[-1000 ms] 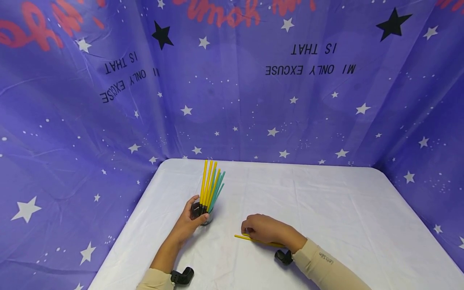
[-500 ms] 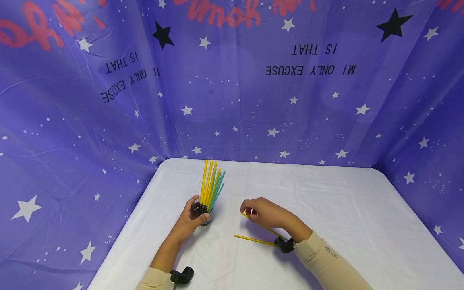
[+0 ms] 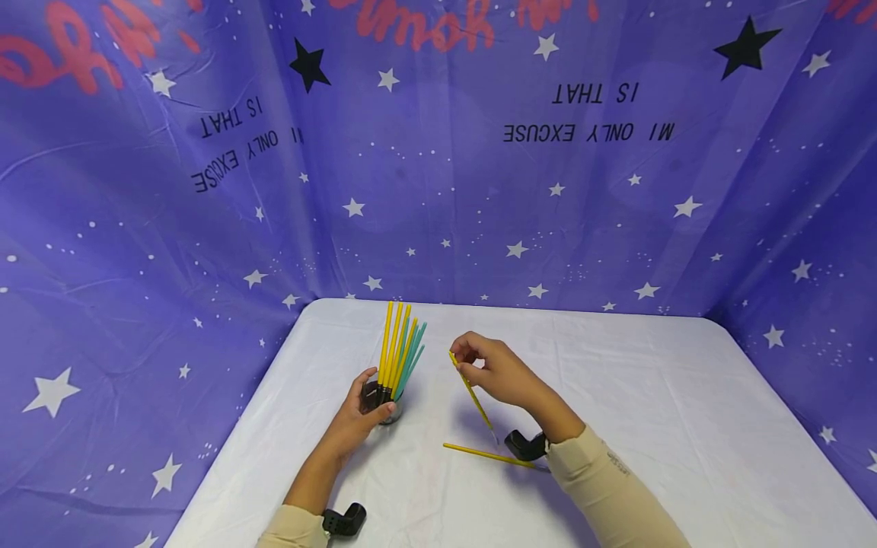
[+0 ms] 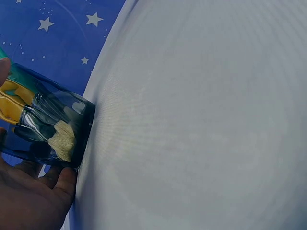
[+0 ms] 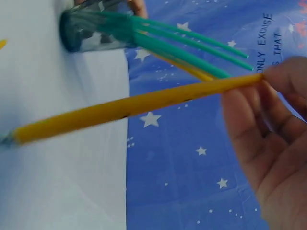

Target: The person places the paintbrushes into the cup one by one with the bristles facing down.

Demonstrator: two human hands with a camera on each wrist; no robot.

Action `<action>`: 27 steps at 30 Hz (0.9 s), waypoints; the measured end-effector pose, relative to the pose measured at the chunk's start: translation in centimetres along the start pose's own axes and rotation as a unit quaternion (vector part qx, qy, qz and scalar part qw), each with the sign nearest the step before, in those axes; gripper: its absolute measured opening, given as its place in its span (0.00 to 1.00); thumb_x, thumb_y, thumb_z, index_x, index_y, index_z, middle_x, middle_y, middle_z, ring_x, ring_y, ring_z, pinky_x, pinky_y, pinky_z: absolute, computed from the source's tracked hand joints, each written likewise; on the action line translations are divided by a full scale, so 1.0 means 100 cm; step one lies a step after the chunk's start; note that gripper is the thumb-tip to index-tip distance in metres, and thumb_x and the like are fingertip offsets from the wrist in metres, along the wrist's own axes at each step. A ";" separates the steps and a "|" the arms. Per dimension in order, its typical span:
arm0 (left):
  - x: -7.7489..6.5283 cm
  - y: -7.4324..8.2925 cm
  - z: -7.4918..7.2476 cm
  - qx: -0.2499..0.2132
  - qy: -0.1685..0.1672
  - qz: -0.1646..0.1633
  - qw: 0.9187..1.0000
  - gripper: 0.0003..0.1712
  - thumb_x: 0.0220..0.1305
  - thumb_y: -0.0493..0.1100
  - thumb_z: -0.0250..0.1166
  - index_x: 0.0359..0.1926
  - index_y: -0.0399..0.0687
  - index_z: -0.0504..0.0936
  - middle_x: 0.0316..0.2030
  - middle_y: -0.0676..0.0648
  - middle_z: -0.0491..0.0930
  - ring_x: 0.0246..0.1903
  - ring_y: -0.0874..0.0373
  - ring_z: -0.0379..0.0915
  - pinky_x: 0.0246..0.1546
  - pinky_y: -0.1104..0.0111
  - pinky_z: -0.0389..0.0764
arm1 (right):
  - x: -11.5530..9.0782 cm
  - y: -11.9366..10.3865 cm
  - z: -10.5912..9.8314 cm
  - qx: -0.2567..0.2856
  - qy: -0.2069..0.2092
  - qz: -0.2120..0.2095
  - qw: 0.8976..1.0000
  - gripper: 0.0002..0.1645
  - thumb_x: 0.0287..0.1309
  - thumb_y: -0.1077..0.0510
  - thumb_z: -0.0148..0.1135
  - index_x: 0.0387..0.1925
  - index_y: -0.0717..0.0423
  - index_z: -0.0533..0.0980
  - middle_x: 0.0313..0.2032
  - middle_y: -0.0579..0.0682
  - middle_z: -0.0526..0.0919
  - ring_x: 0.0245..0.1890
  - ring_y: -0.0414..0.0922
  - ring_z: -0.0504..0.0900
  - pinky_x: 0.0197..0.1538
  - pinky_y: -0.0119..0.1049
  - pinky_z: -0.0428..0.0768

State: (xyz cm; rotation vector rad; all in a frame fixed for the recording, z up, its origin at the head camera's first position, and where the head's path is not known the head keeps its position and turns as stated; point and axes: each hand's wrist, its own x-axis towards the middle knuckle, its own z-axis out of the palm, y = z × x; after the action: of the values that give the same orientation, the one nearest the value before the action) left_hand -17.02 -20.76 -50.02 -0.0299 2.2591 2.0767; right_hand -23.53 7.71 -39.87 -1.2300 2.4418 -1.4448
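Note:
My left hand grips a clear glass that stands on the table. Several yellow-handled paintbrushes and teal-handled paintbrushes lean in it, handles up; pale bristles show through its wall in the left wrist view. To the right, my right hand pinches a yellow paintbrush near the handle's end, its bristle end slanting down toward the table. Another yellow paintbrush lies on the cloth below that hand, its bristle end near the wrist camera.
A white cloth covers the table. Purple curtains with stars and lettering hang behind it and at both sides. Black wrist cameras sit on the left wrist and the right wrist.
My right hand has lifted one yellow paintbrush off the table, moving up and away, and the brush has swung to a steeper slant. My left hand and the glass have stayed put.

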 end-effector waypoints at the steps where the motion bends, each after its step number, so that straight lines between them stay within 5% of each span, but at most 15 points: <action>1: 0.000 0.000 0.000 0.000 -0.001 0.001 1.000 0.49 0.63 0.39 0.69 0.77 0.50 0.49 0.70 0.34 0.59 0.67 0.40 0.61 0.62 0.54 0.66 | 0.002 -0.002 0.001 0.017 0.017 0.000 1.000 0.11 0.63 0.69 0.58 0.45 0.56 0.74 0.36 0.50 0.80 0.37 0.44 0.80 0.34 0.36 0.83; 12: -0.001 0.001 -0.001 -0.006 -0.004 0.004 1.000 0.49 0.63 0.39 0.69 0.77 0.51 0.49 0.70 0.34 0.59 0.67 0.40 0.61 0.61 0.55 0.67 | 0.022 -0.021 0.010 0.158 0.203 -0.024 0.966 0.11 0.62 0.74 0.56 0.46 0.65 0.70 0.37 0.60 0.76 0.35 0.49 0.81 0.35 0.40 0.84; 20: -0.001 0.001 -0.001 -0.005 -0.002 0.009 1.000 0.48 0.63 0.38 0.69 0.76 0.51 0.50 0.70 0.33 0.59 0.66 0.40 0.62 0.60 0.57 0.68 | 0.032 -0.030 0.020 0.253 0.269 -0.095 0.925 0.12 0.60 0.78 0.53 0.45 0.73 0.65 0.38 0.56 0.75 0.36 0.43 0.81 0.36 0.37 0.84; 27: -0.003 0.003 0.000 -0.013 -0.005 0.011 1.000 0.48 0.64 0.38 0.68 0.76 0.51 0.50 0.71 0.33 0.59 0.67 0.39 0.61 0.61 0.55 0.68 | 0.035 -0.029 0.042 0.259 0.286 -0.092 0.918 0.12 0.62 0.79 0.53 0.45 0.73 0.64 0.39 0.58 0.74 0.36 0.45 0.81 0.38 0.39 0.84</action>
State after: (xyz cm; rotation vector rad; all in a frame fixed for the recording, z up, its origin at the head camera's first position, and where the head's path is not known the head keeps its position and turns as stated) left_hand -16.78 -20.77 -49.70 0.0045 2.2358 2.1127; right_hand -22.42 1.65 -38.85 -1.0312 1.9906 -2.5955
